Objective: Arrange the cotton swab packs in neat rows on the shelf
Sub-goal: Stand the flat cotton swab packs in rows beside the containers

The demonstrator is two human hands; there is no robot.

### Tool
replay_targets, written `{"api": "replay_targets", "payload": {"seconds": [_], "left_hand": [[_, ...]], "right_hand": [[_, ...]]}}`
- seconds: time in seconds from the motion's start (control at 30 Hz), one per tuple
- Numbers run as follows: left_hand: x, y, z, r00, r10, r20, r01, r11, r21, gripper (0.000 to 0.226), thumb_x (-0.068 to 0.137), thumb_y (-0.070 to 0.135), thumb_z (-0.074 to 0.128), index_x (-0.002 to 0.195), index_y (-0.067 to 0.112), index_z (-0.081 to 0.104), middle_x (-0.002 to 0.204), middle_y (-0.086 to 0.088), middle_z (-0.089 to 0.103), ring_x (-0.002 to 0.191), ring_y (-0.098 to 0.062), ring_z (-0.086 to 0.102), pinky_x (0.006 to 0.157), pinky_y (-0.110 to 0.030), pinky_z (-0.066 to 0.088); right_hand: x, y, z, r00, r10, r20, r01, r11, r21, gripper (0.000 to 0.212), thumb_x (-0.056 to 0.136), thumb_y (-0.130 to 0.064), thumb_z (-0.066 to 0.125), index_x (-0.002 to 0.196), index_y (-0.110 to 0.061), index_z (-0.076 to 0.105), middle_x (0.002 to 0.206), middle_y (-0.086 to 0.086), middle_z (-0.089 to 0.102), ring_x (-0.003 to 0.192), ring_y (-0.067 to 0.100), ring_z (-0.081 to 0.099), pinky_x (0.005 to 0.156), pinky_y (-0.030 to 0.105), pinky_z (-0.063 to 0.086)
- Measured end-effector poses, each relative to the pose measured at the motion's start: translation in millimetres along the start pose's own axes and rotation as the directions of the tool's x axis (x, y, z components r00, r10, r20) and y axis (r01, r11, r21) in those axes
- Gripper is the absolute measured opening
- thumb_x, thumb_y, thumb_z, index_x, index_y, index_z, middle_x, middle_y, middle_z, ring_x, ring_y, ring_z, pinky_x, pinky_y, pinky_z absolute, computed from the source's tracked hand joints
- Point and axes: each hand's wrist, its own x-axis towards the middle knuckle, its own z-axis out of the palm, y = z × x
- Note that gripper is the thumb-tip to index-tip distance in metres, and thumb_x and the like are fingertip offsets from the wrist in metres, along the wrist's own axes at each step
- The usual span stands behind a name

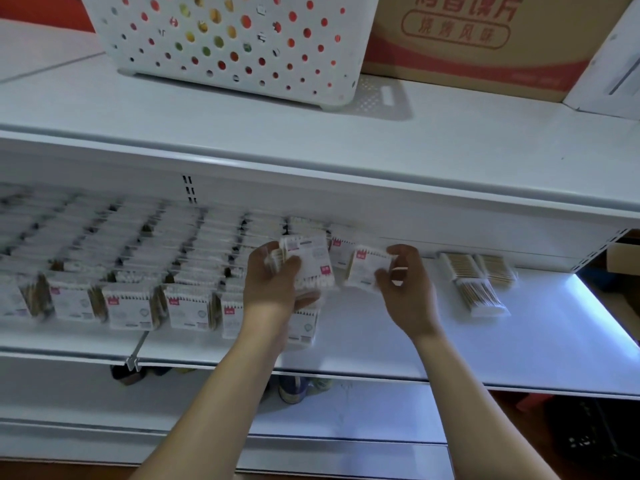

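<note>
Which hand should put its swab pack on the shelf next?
Probably the right hand: it pinches a single pack above bare shelf; the left hand grips a stack.

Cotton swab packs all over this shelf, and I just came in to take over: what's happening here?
A person is stocking the middle shelf. The left hand grips a small stack of cotton swab packs, and the right hand pinches a single pack. Neat rows of packs already fill the left part of the shelf. A few loose packs lie flat to the right, not yet lined up. The picture is blurred.
</note>
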Motion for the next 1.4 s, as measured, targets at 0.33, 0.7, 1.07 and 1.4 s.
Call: {"api": "replay_targets", "payload": {"seconds": [0.33,0.7,1.07,1.4], "left_hand": [[3.9,2.6,-13.5,0.999,-0.031,0.009,0.030,0.997,0.074,0.025,0.098,0.008,0.061,0.120,0.020,0.056,0.113,-0.012,0.069,0.084,-0.027,0.075,0.064,-0.041,0.063],[6.6,-1.2,-13.3,0.999,-0.002,0.047,-0.002,0.996,0.088,0.025,0.096,0.007,0.064,0.116,0.020,0.057,0.112,-0.009,0.069,0.083,-0.023,0.075,0.062,-0.039,0.064],[5.3,-7.5,6.1,0.984,0.081,0.157,-0.115,0.968,0.222,0.035,0.091,0.016,0.074,0.120,0.027,0.056,0.105,0.019,0.054,0.083,-0.014,0.070,0.055,-0.029,0.060],[1.4,-15.2,12.0,0.959,0.049,0.281,-0.104,0.977,0.187,0.036,0.093,0.012,0.070,0.113,0.037,0.055,0.130,-0.005,0.058,0.091,-0.021,0.073,0.068,-0.029,0.061]], "right_hand": [[37.6,41.7,67.7,0.991,-0.132,-0.025,0.125,0.974,-0.190,0.032,0.091,-0.011,0.066,0.122,-0.018,0.062,0.100,0.003,0.058,0.077,0.021,0.061,0.075,0.036,0.055],[46.1,48.0,61.0,0.954,-0.299,-0.035,0.245,0.840,-0.484,0.039,0.084,-0.022,0.075,0.120,-0.016,0.065,0.123,0.015,0.054,0.101,0.035,0.057,0.076,0.042,0.055],[-16.4,-52.8,11.9,0.970,-0.062,0.234,0.004,0.970,0.242,0.045,0.092,-0.014,0.071,0.129,-0.033,0.057,0.077,0.001,0.061,0.067,0.005,0.066,0.066,0.022,0.052],[-32.1,-56.8,9.9,0.927,0.353,0.127,-0.362,0.753,0.549,0.028,0.086,-0.002,0.072,0.076,-0.011,0.048,0.069,0.006,0.054,0.071,0.023,0.060,0.070,0.041,0.058]]}}
